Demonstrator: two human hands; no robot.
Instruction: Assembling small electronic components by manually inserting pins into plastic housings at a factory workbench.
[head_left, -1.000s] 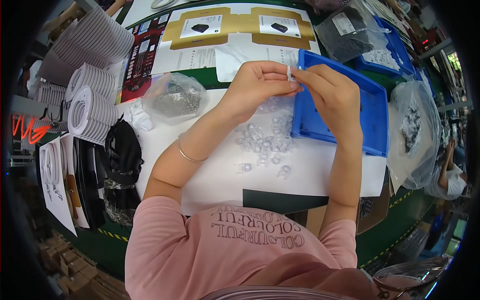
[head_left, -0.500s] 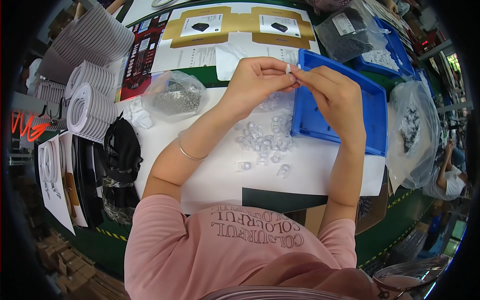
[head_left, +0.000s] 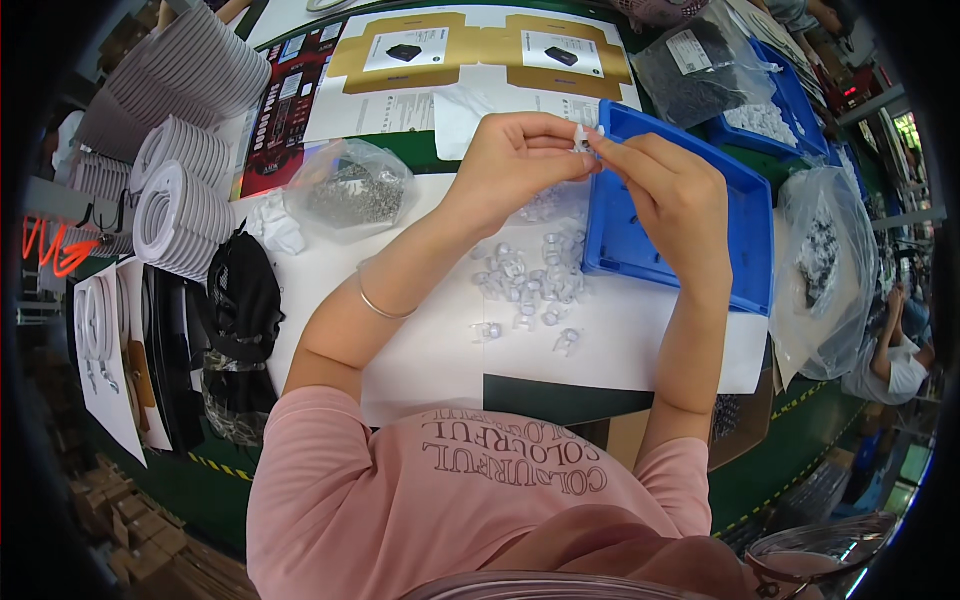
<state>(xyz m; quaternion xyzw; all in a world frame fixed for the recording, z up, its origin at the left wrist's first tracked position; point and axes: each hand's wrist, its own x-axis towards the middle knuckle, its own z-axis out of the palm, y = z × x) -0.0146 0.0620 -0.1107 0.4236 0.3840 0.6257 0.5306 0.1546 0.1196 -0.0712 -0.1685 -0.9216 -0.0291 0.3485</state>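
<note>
My left hand [head_left: 513, 165] and my right hand [head_left: 667, 185] meet at the fingertips above the left edge of a blue tray [head_left: 745, 285]. Between the left thumb and fingers is a small whitish plastic piece [head_left: 580, 140], too small to name more exactly. The right thumb and forefinger pinch together at the same spot; whether they grip that piece or a second one is hidden. Below the hands, a loose pile of clear plastic clips [head_left: 525, 280] lies on white paper [head_left: 430, 345], left of the tray. A few dark bits lie in the tray.
Behind the pile stands a clear bag of small metal parts [head_left: 355, 195]. White cable coils [head_left: 180, 225] stack at the left beside a black bag [head_left: 245, 300]. Printed cardboard sheets [head_left: 480, 50] cover the far side. At right are a clear plastic bag [head_left: 825, 260] and another blue bin [head_left: 775, 70].
My fingertips have shifted slightly, and more of the whitish piece shows between them. The forearms stay nearly in place; the clips and tray have not moved.
</note>
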